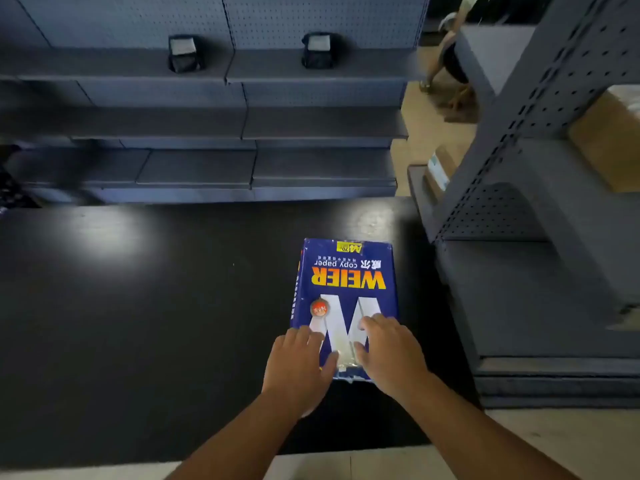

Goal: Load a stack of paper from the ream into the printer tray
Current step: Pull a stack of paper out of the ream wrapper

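Now the dark tabletop [145, 306] lies broad and bare to my left, grey shelves [207, 126] beyond and crowding its right edge. The blue ream [346, 282] sits right of centre; my left hand [298, 368] and right hand [391, 355] rest on its near end, each grip apart, fingers spread.

I see the ream [346, 292] wrapped in glossy blue paper that catches the light, lying near the right edge of a smooth, dark, semi-matt table [138, 306]; the perforated shelving [519, 168] looks like matt grey painted metal.
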`<action>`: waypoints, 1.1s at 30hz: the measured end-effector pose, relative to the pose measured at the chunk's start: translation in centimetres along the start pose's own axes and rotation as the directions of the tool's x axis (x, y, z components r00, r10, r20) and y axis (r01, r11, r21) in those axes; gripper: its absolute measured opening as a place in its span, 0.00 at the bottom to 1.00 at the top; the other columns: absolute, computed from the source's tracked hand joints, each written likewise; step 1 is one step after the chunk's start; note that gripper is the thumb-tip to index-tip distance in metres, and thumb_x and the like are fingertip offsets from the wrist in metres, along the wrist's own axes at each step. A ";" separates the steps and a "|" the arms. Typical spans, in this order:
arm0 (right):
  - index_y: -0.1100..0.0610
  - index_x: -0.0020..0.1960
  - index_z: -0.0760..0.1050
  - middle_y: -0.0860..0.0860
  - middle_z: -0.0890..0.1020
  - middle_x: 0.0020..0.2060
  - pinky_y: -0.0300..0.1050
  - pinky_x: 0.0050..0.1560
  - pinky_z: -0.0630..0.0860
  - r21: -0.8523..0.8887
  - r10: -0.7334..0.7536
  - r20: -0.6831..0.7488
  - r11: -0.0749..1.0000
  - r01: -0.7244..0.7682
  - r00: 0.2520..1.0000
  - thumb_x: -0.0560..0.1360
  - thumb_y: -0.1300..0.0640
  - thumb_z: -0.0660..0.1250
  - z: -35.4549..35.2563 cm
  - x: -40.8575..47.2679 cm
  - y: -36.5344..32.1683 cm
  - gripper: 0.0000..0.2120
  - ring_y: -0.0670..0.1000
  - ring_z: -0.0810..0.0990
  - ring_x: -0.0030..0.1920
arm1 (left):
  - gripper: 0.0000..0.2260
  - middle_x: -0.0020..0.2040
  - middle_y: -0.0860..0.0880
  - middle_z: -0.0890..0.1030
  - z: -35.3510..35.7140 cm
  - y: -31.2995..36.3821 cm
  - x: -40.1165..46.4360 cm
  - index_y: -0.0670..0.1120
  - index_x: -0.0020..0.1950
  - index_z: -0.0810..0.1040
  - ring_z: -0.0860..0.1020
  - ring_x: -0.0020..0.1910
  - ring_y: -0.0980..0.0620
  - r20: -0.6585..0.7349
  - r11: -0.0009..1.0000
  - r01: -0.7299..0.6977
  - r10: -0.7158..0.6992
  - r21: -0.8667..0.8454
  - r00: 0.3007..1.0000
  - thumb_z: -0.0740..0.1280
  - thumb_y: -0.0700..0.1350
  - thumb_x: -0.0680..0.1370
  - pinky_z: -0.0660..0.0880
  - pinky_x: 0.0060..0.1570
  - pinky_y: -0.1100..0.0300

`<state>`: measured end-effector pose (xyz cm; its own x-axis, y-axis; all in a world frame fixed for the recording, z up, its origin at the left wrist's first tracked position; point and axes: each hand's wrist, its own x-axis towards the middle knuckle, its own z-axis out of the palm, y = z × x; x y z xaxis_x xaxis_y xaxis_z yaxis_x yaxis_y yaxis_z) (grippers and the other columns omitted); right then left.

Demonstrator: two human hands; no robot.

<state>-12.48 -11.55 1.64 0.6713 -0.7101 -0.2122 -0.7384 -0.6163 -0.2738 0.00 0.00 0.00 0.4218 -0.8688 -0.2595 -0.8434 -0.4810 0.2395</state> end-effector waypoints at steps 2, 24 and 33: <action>0.52 0.63 0.74 0.49 0.80 0.58 0.45 0.58 0.76 0.015 0.008 0.028 1.000 -0.009 1.000 0.77 0.46 0.66 2.4 1.0 0.7 0.17 0.50 0.77 0.57 | 0.21 0.62 0.53 0.75 2.1 -0.3 1.1 0.53 0.65 0.71 0.72 0.62 0.51 0.006 0.999 -0.018 0.018 -0.028 1.000 0.53 0.64 0.79 0.71 0.62 0.55; 0.57 0.50 0.74 0.53 0.77 0.46 0.45 0.47 0.75 0.064 -0.135 0.018 0.989 0.133 0.991 0.75 0.60 0.71 7.1 -0.2 2.6 0.07 0.51 0.73 0.46 | 0.18 0.61 0.54 0.73 6.0 -0.8 0.8 0.51 0.66 0.71 0.68 0.62 0.53 -0.091 0.997 -0.030 0.023 -0.077 0.996 0.55 0.57 0.81 0.72 0.62 0.56; 0.53 0.36 0.68 0.46 0.69 0.33 0.42 0.38 0.64 0.159 -0.294 -0.023 0.942 0.294 0.955 0.68 0.69 0.69 10.7 -9.7 3.8 0.14 0.47 0.66 0.35 | 0.23 0.61 0.52 0.73 6.9 -0.7 0.3 0.49 0.65 0.71 0.69 0.61 0.51 -0.128 0.996 -0.028 0.017 -0.086 0.992 0.62 0.61 0.77 0.72 0.62 0.55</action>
<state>-21.17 -3.37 -7.37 0.8571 -0.5052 -0.1003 -0.4884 -0.7354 -0.4698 -1.60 0.87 -6.75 0.4465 -0.8847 -0.1337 -0.8232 -0.4647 0.3260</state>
